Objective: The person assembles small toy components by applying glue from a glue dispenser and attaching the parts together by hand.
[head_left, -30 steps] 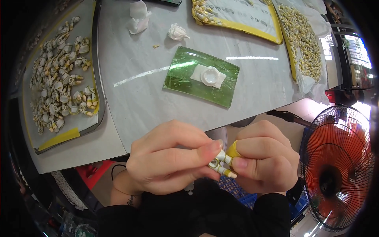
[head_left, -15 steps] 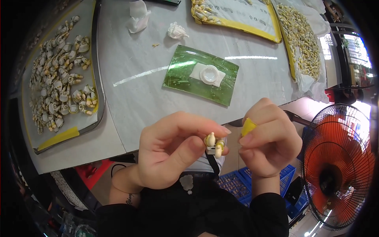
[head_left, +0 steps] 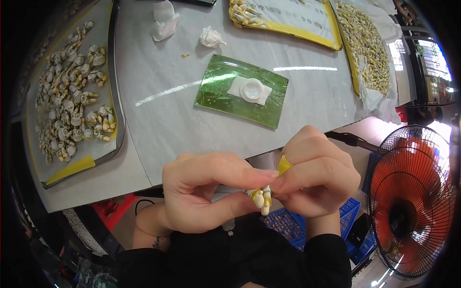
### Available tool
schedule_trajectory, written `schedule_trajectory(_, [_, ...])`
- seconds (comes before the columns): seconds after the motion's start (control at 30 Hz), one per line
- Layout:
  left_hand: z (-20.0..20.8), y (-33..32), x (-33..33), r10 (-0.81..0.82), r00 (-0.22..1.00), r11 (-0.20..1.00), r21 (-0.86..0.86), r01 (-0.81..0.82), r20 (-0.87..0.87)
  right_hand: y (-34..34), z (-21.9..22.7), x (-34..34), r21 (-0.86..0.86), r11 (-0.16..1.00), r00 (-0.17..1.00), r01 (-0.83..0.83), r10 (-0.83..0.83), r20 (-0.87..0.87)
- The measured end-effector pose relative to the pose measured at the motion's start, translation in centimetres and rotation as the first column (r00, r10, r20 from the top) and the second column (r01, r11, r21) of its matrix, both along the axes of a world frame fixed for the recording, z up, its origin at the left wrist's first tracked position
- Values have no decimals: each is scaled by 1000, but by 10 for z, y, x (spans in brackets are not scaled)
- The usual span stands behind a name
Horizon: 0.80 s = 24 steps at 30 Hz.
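My left hand (head_left: 206, 189) pinches a small white-and-yellow figurine piece (head_left: 260, 196) between thumb and fingers, just beyond the table's near edge. Two cream, rounded ends of the piece point down toward me. Against its upper right side press the closed fingertips of my right hand (head_left: 317, 177); whatever lies between them is hidden. A yellow wrap (head_left: 284, 166) covers part of a right finger. Beyond my hands, a green sheet (head_left: 211, 93) lies on the table, bearing a white pad (head_left: 235, 89) and a small round white dish (head_left: 252, 90).
At left a yellow-edged tray (head_left: 79, 165) holds many similar pieces (head_left: 72, 105). Another yellow-edged tray (head_left: 297, 34) and a mass of small yellow-white parts (head_left: 365, 53) occupy the far right. Crumpled tissue (head_left: 212, 37) sits behind the sheet. An orange fan (head_left: 408, 201) stands right, near blue crates (head_left: 288, 223).
My right hand has moved left and its fingertips now meet the figurine piece. My left hand has lowered slightly and turned the piece so its cream ends point downward.
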State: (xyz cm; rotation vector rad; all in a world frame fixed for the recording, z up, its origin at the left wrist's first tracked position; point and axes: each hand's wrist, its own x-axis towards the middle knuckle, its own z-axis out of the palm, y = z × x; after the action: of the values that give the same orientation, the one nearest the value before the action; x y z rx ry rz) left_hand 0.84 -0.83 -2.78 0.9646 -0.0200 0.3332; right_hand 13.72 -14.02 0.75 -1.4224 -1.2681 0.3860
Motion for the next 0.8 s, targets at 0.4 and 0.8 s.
schedule_trajectory(0.4, [32,58,-25,324,944,537,808,-243,68,2,4,-1,-4,1000,1000,16,-16,7])
schedule_trajectory(0.8, [68,279,18,697,681,-406,906,117,224,-21,-7,8,36,978,978,204,-202,-52])
